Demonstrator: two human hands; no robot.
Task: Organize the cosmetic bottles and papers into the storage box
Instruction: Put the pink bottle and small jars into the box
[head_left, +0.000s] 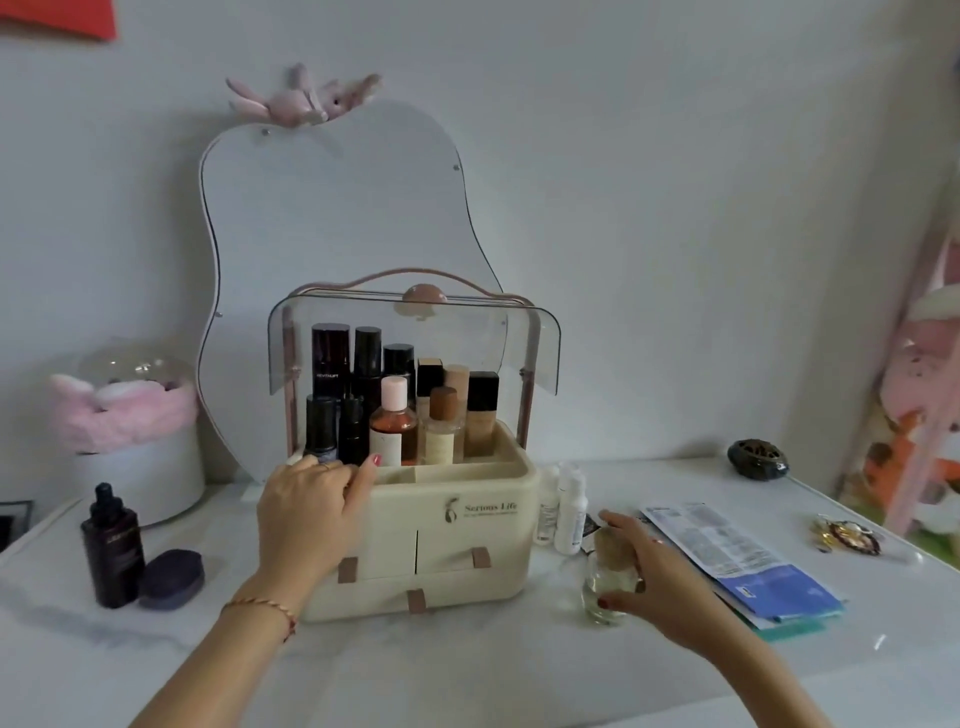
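A cream storage box (467, 525) with a raised clear lid stands mid-table and holds several upright cosmetic bottles (393, 426). My left hand (311, 512) rests on the box's front left rim, its fingers lying over the edge beside a dark bottle (320, 428). My right hand (647, 577) curls round a clear glass bottle with a cork-coloured cap (608, 582) standing on the table right of the box. Two white bottles (569, 512) stand against the box's right side. Blue and white papers (737, 561) lie to the right.
On the left stand a dark dropper bottle (111, 545) and a purple oval case (171, 579). A mirror (332, 208) leans behind the box, next to a white container with a pink headband (124, 415). A dark round ornament (757, 458) and gold jewellery (847, 535) lie at right.
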